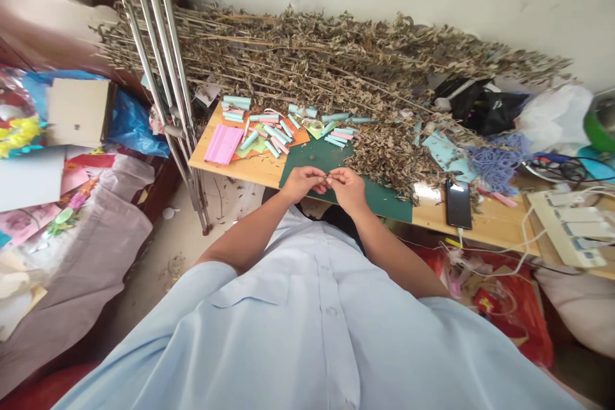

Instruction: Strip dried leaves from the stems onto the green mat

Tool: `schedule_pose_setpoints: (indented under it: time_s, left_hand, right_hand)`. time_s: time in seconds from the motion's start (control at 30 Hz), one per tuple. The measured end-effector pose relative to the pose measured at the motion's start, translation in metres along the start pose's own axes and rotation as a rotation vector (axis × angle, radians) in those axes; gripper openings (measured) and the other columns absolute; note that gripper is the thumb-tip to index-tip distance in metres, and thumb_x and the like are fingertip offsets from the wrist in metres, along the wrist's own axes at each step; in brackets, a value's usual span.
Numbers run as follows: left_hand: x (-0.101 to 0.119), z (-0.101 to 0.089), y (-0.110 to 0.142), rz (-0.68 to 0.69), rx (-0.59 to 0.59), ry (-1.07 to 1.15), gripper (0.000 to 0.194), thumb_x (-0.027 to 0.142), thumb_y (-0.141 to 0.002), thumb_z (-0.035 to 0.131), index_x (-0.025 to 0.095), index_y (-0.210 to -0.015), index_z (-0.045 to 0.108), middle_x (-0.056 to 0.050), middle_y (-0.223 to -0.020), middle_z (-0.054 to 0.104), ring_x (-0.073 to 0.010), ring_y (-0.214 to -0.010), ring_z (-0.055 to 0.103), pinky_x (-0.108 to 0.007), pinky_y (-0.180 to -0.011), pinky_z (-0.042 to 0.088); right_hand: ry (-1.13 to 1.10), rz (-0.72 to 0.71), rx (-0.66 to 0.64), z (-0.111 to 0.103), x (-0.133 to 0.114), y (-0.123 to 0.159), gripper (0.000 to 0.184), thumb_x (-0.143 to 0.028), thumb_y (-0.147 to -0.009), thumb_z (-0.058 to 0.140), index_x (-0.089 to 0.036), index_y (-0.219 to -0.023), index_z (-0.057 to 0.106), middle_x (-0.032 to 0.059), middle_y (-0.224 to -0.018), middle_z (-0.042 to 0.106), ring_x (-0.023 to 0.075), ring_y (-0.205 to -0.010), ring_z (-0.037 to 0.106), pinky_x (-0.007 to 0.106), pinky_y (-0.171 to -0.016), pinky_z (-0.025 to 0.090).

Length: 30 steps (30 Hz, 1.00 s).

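My left hand [304,183] and my right hand [348,189] meet above the front edge of a dark green mat [312,157]. Their fingertips are pinched together around a small dark brown bit that looks like crumpled dried leaf; the fingers hide most of it. Right beside my right hand, a heap of loose dried leaves [389,157] covers part of the mat. Beyond the mat and to its left lie several rolled paper tubes [277,142] in light blue and pink, on orange and green paper sheets. A pink folded sheet [223,145] is at the table's left end.
Long dried leafy stalks [307,54] are piled along the wall. Metal crutches [161,57] lean at the left. On the wooden table's [500,227] right side are a black phone [458,204] on a cable, purple yarn [500,157] and a white power strip [569,227].
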State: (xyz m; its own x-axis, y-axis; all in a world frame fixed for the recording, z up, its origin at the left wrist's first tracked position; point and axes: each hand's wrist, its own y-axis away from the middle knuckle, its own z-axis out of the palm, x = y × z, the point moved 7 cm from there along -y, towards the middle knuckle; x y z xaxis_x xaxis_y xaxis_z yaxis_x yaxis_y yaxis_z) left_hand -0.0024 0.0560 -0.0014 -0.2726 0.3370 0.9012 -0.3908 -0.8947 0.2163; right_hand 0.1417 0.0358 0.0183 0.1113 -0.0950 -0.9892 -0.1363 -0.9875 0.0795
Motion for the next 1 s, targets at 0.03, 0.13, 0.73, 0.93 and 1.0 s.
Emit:
schedule_pose_setpoints:
  time_s: [0.03, 0.13, 0.73, 0.93, 1.0]
  left_hand:
    - [0.000, 0.000, 0.000, -0.007, 0.000, 0.020, 0.038, 0.033, -0.071, 0.084, 0.008, -0.094, 0.066, -0.008, -0.072, 0.073, -0.0173, -0.062, 0.071, -0.031, -0.062, 0.060]
    - [0.001, -0.001, 0.000, -0.010, 0.018, 0.061, 0.040, 0.032, -0.070, 0.085, 0.008, -0.095, 0.065, -0.008, -0.075, 0.073, -0.0170, -0.062, 0.071, -0.031, -0.062, 0.060]
    - [0.007, 0.008, 0.000, 0.032, 0.030, -0.080, 0.026, 0.025, -0.075, 0.078, 0.009, -0.092, 0.066, -0.008, -0.072, 0.073, -0.0180, -0.066, 0.072, -0.030, -0.063, 0.060]
    - [0.046, 0.017, -0.014, 0.145, 0.005, -0.367, 0.007, 0.014, -0.079, 0.066, 0.010, -0.085, 0.068, -0.004, -0.067, 0.070, -0.0137, -0.061, 0.069, -0.025, -0.062, 0.057]
    - [0.062, 0.022, -0.019, 0.204, -0.022, -0.479, 0.010, 0.013, -0.080, 0.063, 0.012, -0.087, 0.070, -0.003, -0.069, 0.070, -0.0136, -0.063, 0.069, -0.025, -0.063, 0.057]
  right_hand:
    - [-0.062, 0.041, 0.004, 0.000, 0.003, -0.001, 0.029, -0.039, -0.070, 0.075, -0.022, -0.091, 0.064, 0.0019, -0.081, 0.073, 0.0184, -0.072, 0.069, 0.038, -0.074, 0.060]
    - [-0.181, 0.108, 0.048, -0.001, 0.007, -0.004, 0.035, -0.042, -0.067, 0.078, -0.022, -0.092, 0.062, 0.0015, -0.081, 0.073, 0.0186, -0.071, 0.070, 0.039, -0.073, 0.061]
    - [0.271, -0.147, 0.025, -0.009, -0.010, -0.001, 0.017, -0.034, -0.078, 0.066, -0.023, -0.087, 0.076, 0.0031, -0.082, 0.076, 0.0216, -0.074, 0.069, 0.037, -0.074, 0.058]
    - [0.291, -0.182, -0.021, -0.017, -0.034, -0.020, 0.016, -0.034, -0.077, 0.067, -0.021, -0.083, 0.074, 0.0019, -0.075, 0.073, 0.0184, -0.065, 0.065, 0.033, -0.066, 0.054]
    - [0.263, -0.201, -0.026, -0.020, -0.044, -0.026, 0.017, -0.034, -0.077, 0.068, -0.020, -0.084, 0.074, 0.0020, -0.074, 0.073, 0.0187, -0.067, 0.066, 0.034, -0.068, 0.054]
